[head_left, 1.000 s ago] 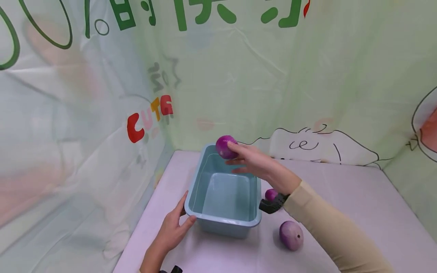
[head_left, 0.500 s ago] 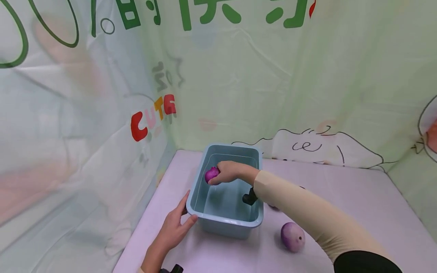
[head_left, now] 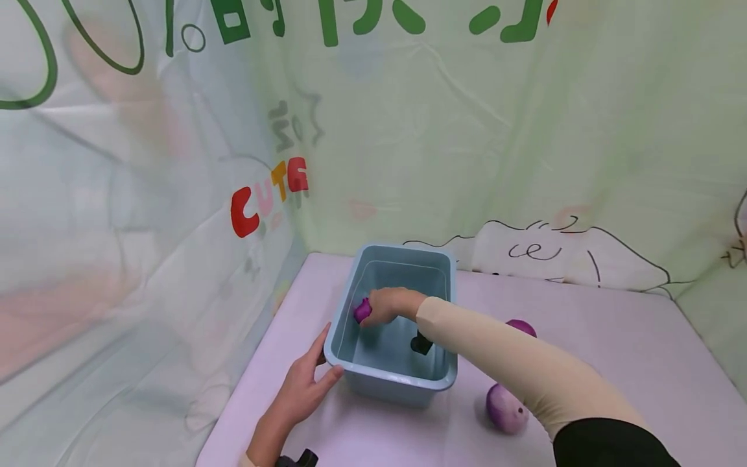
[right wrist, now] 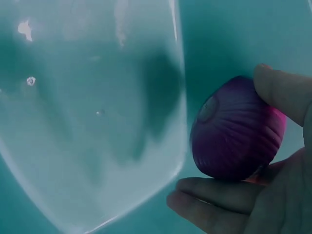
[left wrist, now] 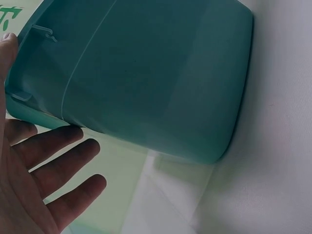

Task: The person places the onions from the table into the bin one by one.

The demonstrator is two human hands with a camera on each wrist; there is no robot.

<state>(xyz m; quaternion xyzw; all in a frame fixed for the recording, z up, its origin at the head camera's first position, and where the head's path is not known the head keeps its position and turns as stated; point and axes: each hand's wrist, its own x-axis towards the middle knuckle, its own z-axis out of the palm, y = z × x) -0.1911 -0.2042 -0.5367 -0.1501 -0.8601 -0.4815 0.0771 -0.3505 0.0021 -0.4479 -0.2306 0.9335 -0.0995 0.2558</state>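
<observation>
Inside the light blue plastic basin [head_left: 390, 375], near its left wall, my right hand [head_left: 388, 305] holds a purple onion [head_left: 362, 312]. The right wrist view shows the thumb on one side of the onion [right wrist: 234, 131] and fingers on the other, over the basin's pale floor. My left hand [head_left: 299, 392] rests against the basin's near left corner, thumb by the rim. In the left wrist view its fingers [left wrist: 73, 161] are spread and fairly straight alongside the basin's outer wall [left wrist: 156, 78].
Right of the basin, a purple onion [head_left: 521, 327] and a paler purple round vegetable [head_left: 506, 410] lie on the white table [head_left: 613, 337], both partly covered by the right sleeve [head_left: 496, 353]. Printed curtains [head_left: 397, 149] stand close behind and at the left.
My right hand has lowered the onion from above the basin's far rim down into it. The left hand stays at the basin's corner. The head view has shifted slightly.
</observation>
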